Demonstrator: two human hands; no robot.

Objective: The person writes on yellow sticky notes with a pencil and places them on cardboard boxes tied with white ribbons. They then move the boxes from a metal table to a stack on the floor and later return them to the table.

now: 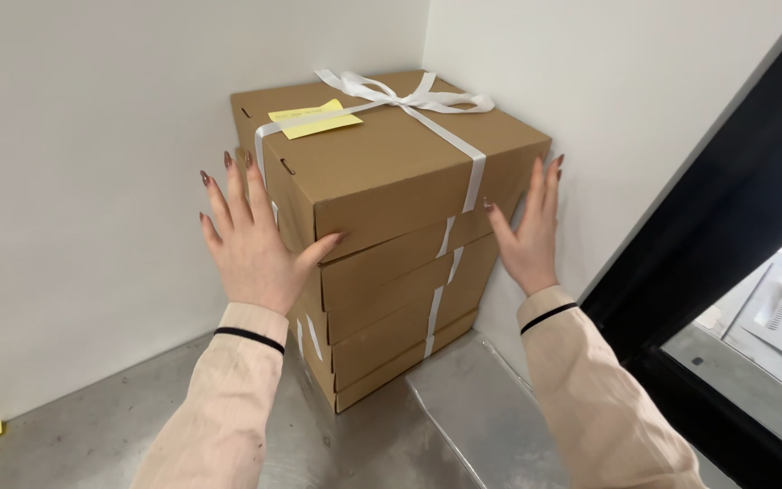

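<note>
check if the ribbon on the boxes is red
No, the ribbon tied in a bow around the stacked boxes is white.

Stack of cardboard boxes [391, 235] pushed into corner; left wall [74, 181] and right wall [608, 109] close behind it. Left hand [251, 240] fills gap between stack and left wall; right hand [527, 235] fills narrow gap at right wall. White ribbon [450, 136] and bow cross lid, yellow note [314, 119] beside bow. Open floor [382, 435] in front of stack, free approach there. Black frame [726, 226] bounds room on right.
</note>
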